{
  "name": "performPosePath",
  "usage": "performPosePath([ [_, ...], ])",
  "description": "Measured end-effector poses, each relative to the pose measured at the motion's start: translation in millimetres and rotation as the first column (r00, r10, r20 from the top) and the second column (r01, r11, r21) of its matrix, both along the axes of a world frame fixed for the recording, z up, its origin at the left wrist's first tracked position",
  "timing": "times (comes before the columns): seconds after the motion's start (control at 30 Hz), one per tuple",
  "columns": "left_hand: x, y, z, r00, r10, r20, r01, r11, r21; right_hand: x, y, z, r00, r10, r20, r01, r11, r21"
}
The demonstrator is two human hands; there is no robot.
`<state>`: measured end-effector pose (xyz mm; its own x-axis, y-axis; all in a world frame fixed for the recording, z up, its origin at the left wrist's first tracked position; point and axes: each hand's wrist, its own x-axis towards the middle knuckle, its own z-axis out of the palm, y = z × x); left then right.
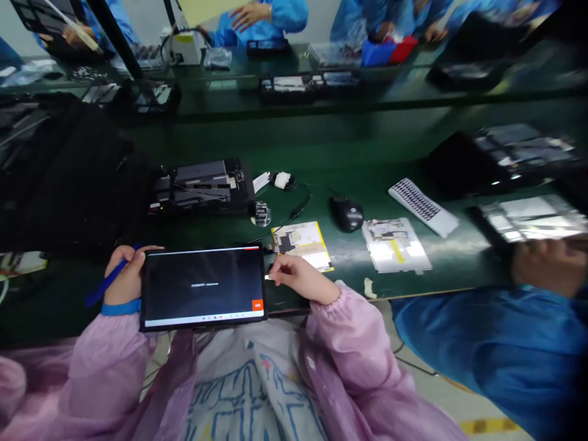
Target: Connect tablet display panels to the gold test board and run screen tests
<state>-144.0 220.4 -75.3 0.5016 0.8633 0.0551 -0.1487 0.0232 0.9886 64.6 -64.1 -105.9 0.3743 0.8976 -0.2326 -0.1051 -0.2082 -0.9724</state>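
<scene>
My left hand grips the left edge of a tablet, which is tilted up at the table's front edge. Its lit screen is mostly dark, with a small line of pale text, an orange square at lower right and a white bar along the bottom. A blue pen-like tool is also tucked in the fingers of that hand, a blue band round its wrist. Beside the tablet's right edge, my right hand pinches a small white piece; its kind is too small to make out.
Beyond the tablet lie an opened device with bared parts, a black cable, a yellow-edged panel, a black mouse, a silvery plate and a white key-patterned strip. A co-worker's blue sleeve is close at right.
</scene>
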Motion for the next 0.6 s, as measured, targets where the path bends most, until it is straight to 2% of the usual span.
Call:
performPosePath([
  [0.2,7,-6,-2.5,0.996,0.051,-0.077,-0.042,0.993,0.112,-1,-7,-2.5,1.000,-0.002,-0.024,0.004,0.998,0.060],
  [0.4,12,-8,-0.6,0.990,0.083,-0.116,-0.065,0.986,0.151,2,-8,-4.0,1.000,0.025,0.004,-0.026,0.999,0.030],
  [0.6,11,-9,-0.9,0.994,0.029,-0.107,-0.011,0.986,0.166,-1,-3,2.0,0.982,0.011,0.188,-0.002,0.999,-0.049],
])
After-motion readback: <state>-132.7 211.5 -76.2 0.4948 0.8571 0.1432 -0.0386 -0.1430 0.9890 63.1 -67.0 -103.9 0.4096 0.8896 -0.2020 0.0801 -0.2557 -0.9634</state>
